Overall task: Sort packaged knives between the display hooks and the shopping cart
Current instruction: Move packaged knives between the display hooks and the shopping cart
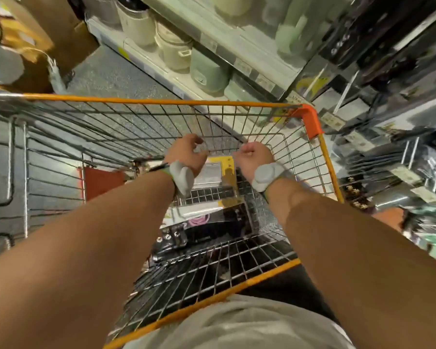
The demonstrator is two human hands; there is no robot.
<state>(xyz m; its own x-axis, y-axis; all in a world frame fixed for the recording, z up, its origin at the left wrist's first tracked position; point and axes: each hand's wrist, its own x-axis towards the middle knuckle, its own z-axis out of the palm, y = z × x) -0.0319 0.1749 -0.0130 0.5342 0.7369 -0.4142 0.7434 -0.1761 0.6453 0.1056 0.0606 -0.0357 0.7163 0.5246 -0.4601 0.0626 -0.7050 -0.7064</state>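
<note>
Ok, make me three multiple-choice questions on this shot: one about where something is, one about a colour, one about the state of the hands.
1. Where do the knife packages lie?
A. on the floor
B. in the shopping cart
C. on a shelf

2. What colour is the cart's rim?
A. orange
B. blue
C. green

3. What are the left hand and right hand doing?
A. gripping the rim
B. lifting a package
C. hanging over the basket, fingers curled, holding nothing

Answers: 1 B, packages rest on the wire bottom; 2 A, orange trim runs round the top; 3 C, both hands are empty.

Display hooks blurred, edge-cropped.
</note>
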